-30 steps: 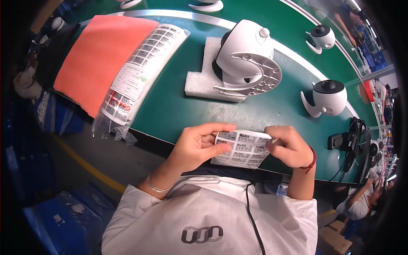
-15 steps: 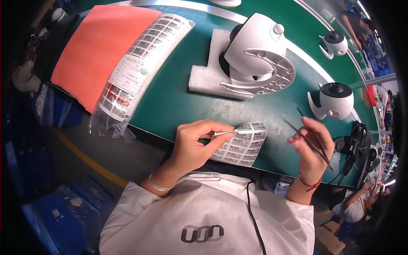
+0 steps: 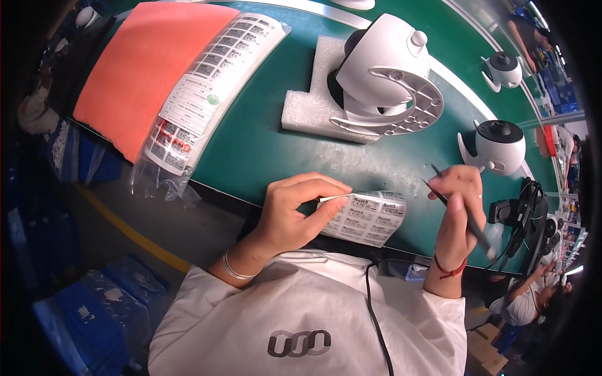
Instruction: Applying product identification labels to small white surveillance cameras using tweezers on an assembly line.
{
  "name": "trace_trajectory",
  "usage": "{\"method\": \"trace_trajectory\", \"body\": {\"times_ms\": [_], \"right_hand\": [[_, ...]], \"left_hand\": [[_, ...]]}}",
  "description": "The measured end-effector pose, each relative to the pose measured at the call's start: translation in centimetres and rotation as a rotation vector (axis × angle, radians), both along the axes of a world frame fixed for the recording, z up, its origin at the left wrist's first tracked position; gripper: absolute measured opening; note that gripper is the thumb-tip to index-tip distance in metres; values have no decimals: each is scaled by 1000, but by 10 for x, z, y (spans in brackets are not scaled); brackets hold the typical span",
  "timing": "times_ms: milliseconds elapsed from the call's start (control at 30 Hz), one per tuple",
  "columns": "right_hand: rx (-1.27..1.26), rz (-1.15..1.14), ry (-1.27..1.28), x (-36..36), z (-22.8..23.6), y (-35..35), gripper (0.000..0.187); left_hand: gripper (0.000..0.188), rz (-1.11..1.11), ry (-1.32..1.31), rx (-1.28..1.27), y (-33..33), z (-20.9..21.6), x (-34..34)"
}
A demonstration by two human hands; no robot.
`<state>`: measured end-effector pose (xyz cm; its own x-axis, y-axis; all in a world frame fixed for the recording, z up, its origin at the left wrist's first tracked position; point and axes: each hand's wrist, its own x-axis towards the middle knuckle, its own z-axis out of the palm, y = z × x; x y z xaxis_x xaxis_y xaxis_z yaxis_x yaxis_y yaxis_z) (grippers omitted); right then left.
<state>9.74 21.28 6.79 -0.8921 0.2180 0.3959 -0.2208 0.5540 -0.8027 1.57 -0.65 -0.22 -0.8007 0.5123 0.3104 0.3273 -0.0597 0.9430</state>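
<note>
Your left grip pinches the thin white, grey-printed label sheet, which extends rightward from it. Likely light, floppy, easily creased; hold edges. Right grip, apart from sheet, holds slim dark tweezer-like tool.

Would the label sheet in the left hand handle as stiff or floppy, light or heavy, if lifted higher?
The label sheet is probably floppy, since its free side curves. It also looks light: the left hand pinches it at one edge only.
</note>
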Motion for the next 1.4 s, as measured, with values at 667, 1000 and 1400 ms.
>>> {"method": "trace_trajectory", "body": {"times_ms": [667,1000,1400], "right_hand": [[-886,-324,-393,49,-40,55,43],[44,-198,-130,50,-23,31,34],[340,338,60,-4,18,-24,23]], "left_hand": [[18,-33,-296,149,7,-3,3],[28,14,-295,131,8,0,6],[31,131,-27,-29,11,-6,12]]}}
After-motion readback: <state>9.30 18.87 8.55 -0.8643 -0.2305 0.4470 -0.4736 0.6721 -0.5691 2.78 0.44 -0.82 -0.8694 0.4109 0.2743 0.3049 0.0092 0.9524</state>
